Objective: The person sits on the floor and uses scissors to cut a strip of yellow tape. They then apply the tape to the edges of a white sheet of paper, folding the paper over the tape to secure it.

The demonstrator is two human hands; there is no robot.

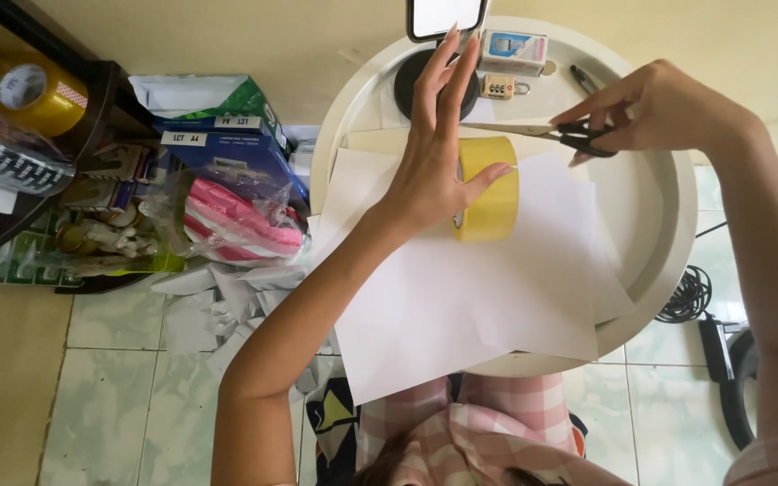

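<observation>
Two hands (429, 166), one tape roll (490, 187), one scissors (569, 135)

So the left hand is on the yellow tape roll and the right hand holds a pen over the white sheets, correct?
Not quite. In the head view the right hand holds scissors, not a pen. The rest stands: the left hand is on the yellow tape roll, over the white sheets.
</observation>
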